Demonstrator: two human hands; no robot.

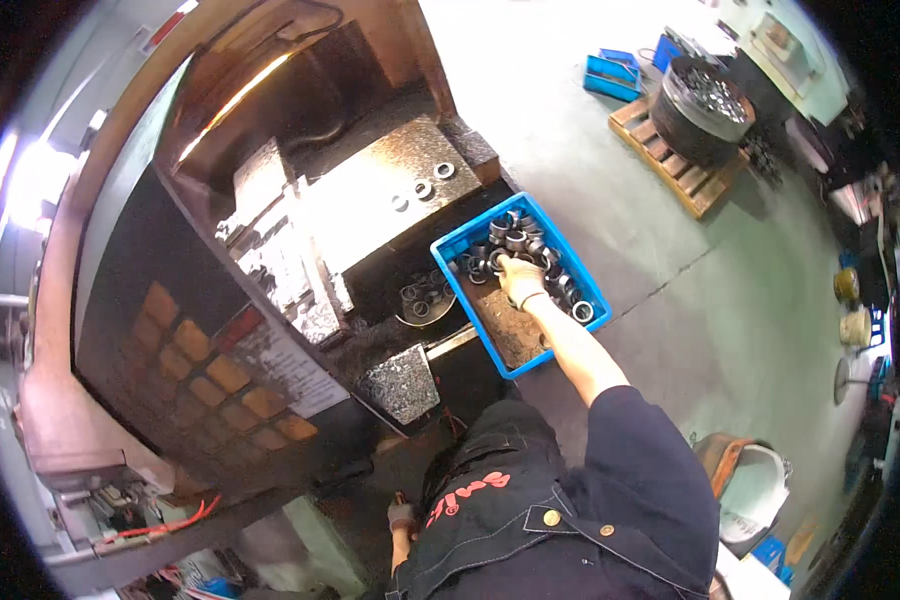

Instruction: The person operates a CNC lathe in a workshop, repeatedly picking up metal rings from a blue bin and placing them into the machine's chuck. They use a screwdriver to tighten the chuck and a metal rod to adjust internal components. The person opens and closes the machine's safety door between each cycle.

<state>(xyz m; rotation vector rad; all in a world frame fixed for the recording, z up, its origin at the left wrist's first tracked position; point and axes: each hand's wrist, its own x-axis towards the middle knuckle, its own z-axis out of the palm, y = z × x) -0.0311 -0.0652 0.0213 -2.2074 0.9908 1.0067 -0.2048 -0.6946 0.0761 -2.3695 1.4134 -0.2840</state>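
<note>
The person's right grip (521, 281), in a pale glove, reached into a blue bin (573, 256), its fingertips touching a dark metal ring (496, 262); whether they had closed on it could not be told. That ring lay at the edge of a heap of loose rings (517, 240) filling the far and right parts of the bin, while the near left part showed a bare brown floor. The left grip (402, 517) hung low beside the body, too small and shadowed to tell whether it was together or apart.

Left of the bin, inside a machine, a brightly lit metal bench (355, 205) carried three separate rings (423, 189) in a slanting row near its right end. Below it, a round dish (430, 318) held thinner rings.

The likeliest trouble seemed a slip: a smooth ring caught only by its rim could have twisted out of gloved fingers. Rings leaning on one another could have rolled when one was pulled, perhaps trapping a fingertip. A sleeve or wrist swung toward the machine could have knocked the row on the bench.
</note>
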